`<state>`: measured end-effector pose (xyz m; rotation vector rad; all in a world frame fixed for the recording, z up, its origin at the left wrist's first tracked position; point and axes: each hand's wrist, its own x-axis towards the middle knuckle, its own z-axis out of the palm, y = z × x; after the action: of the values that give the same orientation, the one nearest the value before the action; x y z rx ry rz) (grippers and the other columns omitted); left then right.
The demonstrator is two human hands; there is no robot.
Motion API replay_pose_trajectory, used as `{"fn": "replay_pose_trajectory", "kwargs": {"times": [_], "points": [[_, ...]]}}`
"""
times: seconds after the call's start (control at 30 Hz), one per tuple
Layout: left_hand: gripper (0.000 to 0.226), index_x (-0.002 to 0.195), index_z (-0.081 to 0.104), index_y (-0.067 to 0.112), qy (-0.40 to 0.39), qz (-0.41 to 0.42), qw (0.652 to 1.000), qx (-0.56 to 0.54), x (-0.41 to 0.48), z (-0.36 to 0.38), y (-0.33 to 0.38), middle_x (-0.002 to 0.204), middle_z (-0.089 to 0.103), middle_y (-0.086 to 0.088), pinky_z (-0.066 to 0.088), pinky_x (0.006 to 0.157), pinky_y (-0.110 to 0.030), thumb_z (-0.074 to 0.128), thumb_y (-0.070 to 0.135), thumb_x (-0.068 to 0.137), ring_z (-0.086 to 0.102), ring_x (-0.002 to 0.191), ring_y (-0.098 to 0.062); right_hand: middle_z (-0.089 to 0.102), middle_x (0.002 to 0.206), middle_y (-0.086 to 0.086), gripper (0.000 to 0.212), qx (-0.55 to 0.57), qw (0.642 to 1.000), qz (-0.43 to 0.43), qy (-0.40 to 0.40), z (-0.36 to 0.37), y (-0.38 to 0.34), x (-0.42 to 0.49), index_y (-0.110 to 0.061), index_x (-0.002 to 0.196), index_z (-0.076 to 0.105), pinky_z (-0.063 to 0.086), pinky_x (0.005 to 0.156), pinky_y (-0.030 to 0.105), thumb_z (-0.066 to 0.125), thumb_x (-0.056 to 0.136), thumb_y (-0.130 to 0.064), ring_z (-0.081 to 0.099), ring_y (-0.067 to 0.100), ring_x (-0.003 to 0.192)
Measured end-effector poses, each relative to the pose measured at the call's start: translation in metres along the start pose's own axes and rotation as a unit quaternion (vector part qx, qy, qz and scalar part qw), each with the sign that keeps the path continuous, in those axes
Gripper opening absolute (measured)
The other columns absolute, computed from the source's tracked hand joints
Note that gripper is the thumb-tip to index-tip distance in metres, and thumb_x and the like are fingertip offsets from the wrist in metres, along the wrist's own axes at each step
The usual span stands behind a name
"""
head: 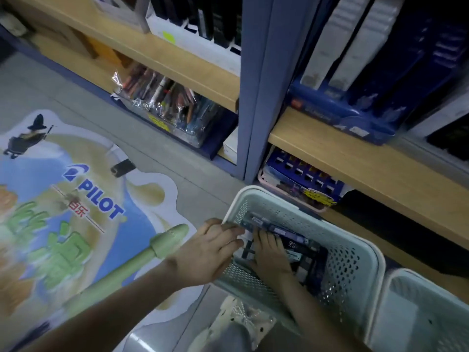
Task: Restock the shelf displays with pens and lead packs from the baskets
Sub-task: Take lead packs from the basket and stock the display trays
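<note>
On grey floor [177, 153], below wooden shelves [355, 158], I log the basket [266, 195] by a Pilot sticker [101, 199]. Left hand [213, 250] fingers curl over its rim; right hand [270, 255] fingers rest among lead packs [276, 228] inside, grasp unclear, blurred.

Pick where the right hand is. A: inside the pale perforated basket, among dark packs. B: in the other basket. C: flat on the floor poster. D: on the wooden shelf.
A: the right hand reaches into the perforated basket onto the dark packs; the left hand is at its rim.
</note>
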<state>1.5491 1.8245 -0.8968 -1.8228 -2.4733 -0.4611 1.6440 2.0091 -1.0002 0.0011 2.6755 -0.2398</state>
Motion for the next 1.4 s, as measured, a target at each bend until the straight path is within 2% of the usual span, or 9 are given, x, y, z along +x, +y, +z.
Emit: {"fn": "replay_pose_trajectory", "kwargs": {"times": [0.17, 0.23, 0.37, 0.6, 0.8, 1.0, 1.13, 1.23, 1.4], "points": [[0.03, 0.106, 0.069, 0.007, -0.019, 0.024, 0.999, 0.017, 0.0, -0.001, -0.005, 0.122, 0.062, -0.013, 0.027, 0.107, -0.042, 0.052, 0.022, 0.086, 0.049, 0.118, -0.03, 0.064, 0.112, 0.017, 0.088, -0.041, 0.999, -0.015, -0.03, 0.001, 0.0, 0.008, 0.003, 0.127, 0.048, 0.051, 0.082, 0.041, 0.033, 0.078, -0.068, 0.058, 0.031, 0.101], [0.03, 0.105, 0.069, 0.007, -0.021, 0.027, 0.999, 0.014, -0.001, -0.002, -0.005, 0.122, 0.062, -0.013, 0.027, 0.108, -0.042, 0.049, 0.022, 0.088, 0.049, 0.118, -0.03, 0.062, 0.119, 0.019, 0.082, -0.08, 0.996, -0.017, -0.042, 0.004, 0.0, 0.007, 0.004, 0.128, 0.054, 0.051, 0.086, 0.044, 0.036, 0.082, -0.061, 0.06, 0.033, 0.106], [0.03, 0.104, 0.069, 0.007, -0.013, 0.03, 0.999, -0.001, -0.001, -0.001, -0.005, 0.121, 0.063, -0.014, 0.028, 0.107, -0.043, 0.047, 0.02, 0.09, 0.052, 0.117, -0.03, 0.041, 0.144, 0.021, 0.067, -0.146, 0.987, -0.063, -0.035, 0.004, 0.001, 0.002, 0.003, 0.147, 0.023, 0.036, 0.106, 0.047, 0.021, 0.095, -0.04, 0.043, 0.036, 0.129], [0.029, 0.105, 0.068, 0.007, -0.025, 0.032, 0.999, -0.001, -0.003, -0.002, -0.006, 0.123, 0.062, -0.015, 0.029, 0.108, -0.044, 0.047, 0.02, 0.09, 0.055, 0.117, -0.031, 0.053, 0.13, 0.016, 0.09, -0.135, 0.989, -0.033, -0.047, 0.002, -0.001, 0.012, 0.001, 0.14, 0.038, 0.044, 0.096, 0.038, 0.076, 0.072, -0.046, 0.052, 0.03, 0.116], [0.031, 0.106, 0.069, 0.007, -0.028, 0.031, 0.999, 0.003, -0.002, -0.004, -0.006, 0.122, 0.062, -0.014, 0.029, 0.108, -0.044, 0.046, 0.019, 0.089, 0.054, 0.117, -0.03, 0.042, 0.126, 0.012, 0.073, -0.101, 0.994, -0.002, -0.047, -0.003, -0.006, 0.015, -0.006, 0.138, 0.034, 0.035, 0.097, 0.035, 0.072, 0.078, -0.023, 0.043, 0.028, 0.117], [0.033, 0.105, 0.069, 0.007, -0.037, 0.031, 0.999, 0.01, -0.003, -0.004, -0.007, 0.123, 0.062, -0.015, 0.029, 0.109, -0.043, 0.041, 0.02, 0.093, 0.054, 0.118, -0.031, 0.044, 0.128, 0.013, 0.056, -0.134, 0.988, -0.065, -0.029, 0.003, -0.003, 0.012, -0.005, 0.132, 0.028, 0.031, 0.101, 0.036, 0.057, 0.091, -0.03, 0.043, 0.028, 0.119], [0.039, 0.105, 0.069, 0.006, -0.034, 0.029, 0.999, 0.01, -0.003, -0.005, -0.005, 0.121, 0.063, -0.016, 0.03, 0.109, -0.044, 0.034, 0.02, 0.096, 0.054, 0.117, -0.031, 0.063, 0.082, 0.004, 0.074, -0.146, 0.986, -0.081, 0.03, 0.007, -0.007, 0.01, -0.008, 0.102, 0.043, 0.046, 0.068, 0.028, 0.085, 0.053, -0.044, 0.059, 0.017, 0.073], [0.039, 0.106, 0.068, 0.005, -0.029, 0.032, 0.999, 0.013, -0.003, -0.005, -0.005, 0.121, 0.062, -0.016, 0.029, 0.109, -0.043, 0.033, 0.02, 0.097, 0.052, 0.118, -0.031, 0.062, 0.072, 0.001, 0.076, -0.134, 0.983, -0.088, 0.091, 0.014, -0.005, 0.011, -0.008, 0.097, 0.044, 0.046, 0.06, 0.025, 0.088, 0.045, -0.041, 0.059, 0.015, 0.063], [0.039, 0.108, 0.068, 0.005, -0.032, 0.032, 0.999, 0.011, -0.003, -0.005, -0.004, 0.121, 0.063, -0.016, 0.029, 0.109, -0.042, 0.034, 0.021, 0.097, 0.052, 0.118, -0.032, 0.06, 0.066, 0.001, 0.025, -0.111, 0.968, -0.108, 0.2, 0.013, 0.0, 0.008, -0.011, 0.093, 0.046, 0.046, 0.061, 0.026, 0.062, 0.078, -0.023, 0.055, 0.016, 0.06]]}}
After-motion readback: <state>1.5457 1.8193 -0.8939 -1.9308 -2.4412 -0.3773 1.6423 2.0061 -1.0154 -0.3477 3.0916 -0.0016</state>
